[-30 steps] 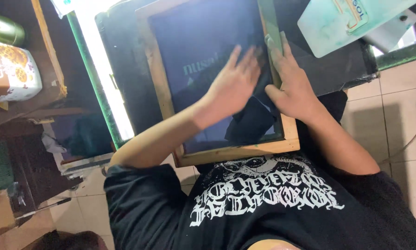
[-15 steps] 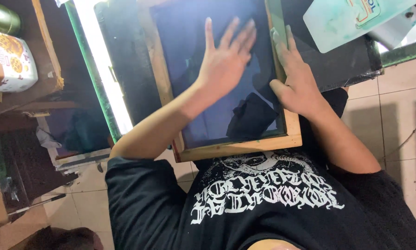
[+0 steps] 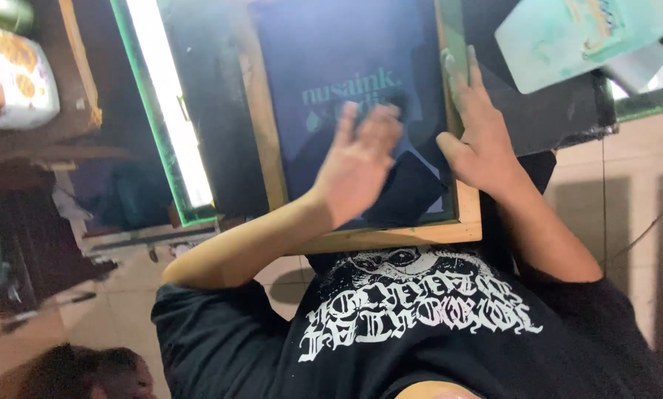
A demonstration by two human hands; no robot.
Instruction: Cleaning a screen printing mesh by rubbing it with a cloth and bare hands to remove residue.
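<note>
A wooden screen-printing frame (image 3: 390, 238) lies in front of me, with dark blue mesh (image 3: 331, 44) carrying pale teal lettering. My left hand (image 3: 357, 166) lies flat on the mesh near its lower middle, fingers spread and blurred by motion, holding nothing. A darker patch (image 3: 412, 196) shows on the mesh just right of it. Against the frame's right rail rests my right hand (image 3: 475, 137), fingers stretched along the wood and thumb on the mesh. My black printed shirt (image 3: 420, 318) fills the bottom of the view.
A lit tube (image 3: 165, 103) glows under a green-edged glass top left of the frame. A teal-smeared board (image 3: 582, 37) lies at upper right. A printed packet (image 3: 14, 77) sits on a wooden shelf at left. Tiled floor (image 3: 634, 170) shows at right, dark hair (image 3: 102, 369) bottom left.
My left hand slid up the mesh away from me, then came back down toward the near rail. My right hand stayed on the right rail.
</note>
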